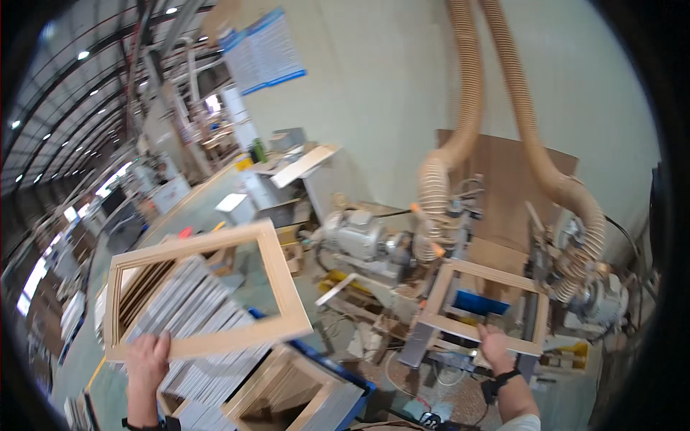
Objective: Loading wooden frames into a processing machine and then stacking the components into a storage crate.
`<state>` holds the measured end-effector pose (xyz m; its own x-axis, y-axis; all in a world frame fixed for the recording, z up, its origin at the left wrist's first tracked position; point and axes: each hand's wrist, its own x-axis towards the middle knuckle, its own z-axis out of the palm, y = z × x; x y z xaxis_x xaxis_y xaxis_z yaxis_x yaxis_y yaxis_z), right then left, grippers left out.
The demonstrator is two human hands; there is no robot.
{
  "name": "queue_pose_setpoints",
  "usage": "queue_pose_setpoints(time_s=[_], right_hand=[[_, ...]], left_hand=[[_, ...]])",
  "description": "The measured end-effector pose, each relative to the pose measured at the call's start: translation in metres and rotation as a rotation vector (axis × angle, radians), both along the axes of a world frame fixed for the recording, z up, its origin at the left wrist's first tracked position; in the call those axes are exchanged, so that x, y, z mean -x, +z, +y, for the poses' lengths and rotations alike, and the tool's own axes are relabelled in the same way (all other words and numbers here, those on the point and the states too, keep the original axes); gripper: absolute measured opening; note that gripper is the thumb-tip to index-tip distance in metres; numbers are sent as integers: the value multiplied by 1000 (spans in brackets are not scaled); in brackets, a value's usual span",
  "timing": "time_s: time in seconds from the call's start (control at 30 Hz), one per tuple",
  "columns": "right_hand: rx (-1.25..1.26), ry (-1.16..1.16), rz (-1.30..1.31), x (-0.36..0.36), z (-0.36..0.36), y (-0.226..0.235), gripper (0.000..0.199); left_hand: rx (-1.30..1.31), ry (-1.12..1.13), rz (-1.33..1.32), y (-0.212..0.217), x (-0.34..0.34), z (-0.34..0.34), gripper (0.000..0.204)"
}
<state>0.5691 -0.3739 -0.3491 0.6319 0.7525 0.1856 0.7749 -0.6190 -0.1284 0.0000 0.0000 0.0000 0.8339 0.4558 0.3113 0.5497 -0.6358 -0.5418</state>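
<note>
My left hand grips the lower edge of a rectangular wooden frame, fingers wrapped over the rail. The frame is lifted and tilted above a stack of grey-edged frames. On the right, my right hand is closed on the near rail of a second, smaller wooden frame. This one lies over a machine with a blue part showing through its opening. Whether it rests fully on the machine I cannot tell. Dark bands circle both my wrists.
Two ribbed tan hoses come down to the machine, beside grey electric motors. More wooden frames are stacked at the bottom middle by a blue edge. A cluttered bench stands against the wall, which bears a blue-and-white poster.
</note>
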Motion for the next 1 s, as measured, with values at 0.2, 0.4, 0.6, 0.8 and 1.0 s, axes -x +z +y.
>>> queue_pose_setpoints(time_s=[0.2, 0.4, 0.6, 0.8, 1.0], right_hand=[[-187, 131, -84, -7, 33, -14, 37], [-177, 113, -73, -4, 30, -11, 38], [-85, 87, -73, 15, 17, 13, 39], [-18, 35, -58, -2, -6, 11, 37], [11, 22, -66, -2, -2, 15, 40]], left_hand=[[-146, 249, -330, 9, 63, 53, 43], [-129, 195, -447, -22, 91, 119, 39], [111, 405, -452, -15, 99, 147, 35], [22, 397, -459, -31, 91, 137, 35], [-157, 84, -495, -83, 45, 72, 35]])
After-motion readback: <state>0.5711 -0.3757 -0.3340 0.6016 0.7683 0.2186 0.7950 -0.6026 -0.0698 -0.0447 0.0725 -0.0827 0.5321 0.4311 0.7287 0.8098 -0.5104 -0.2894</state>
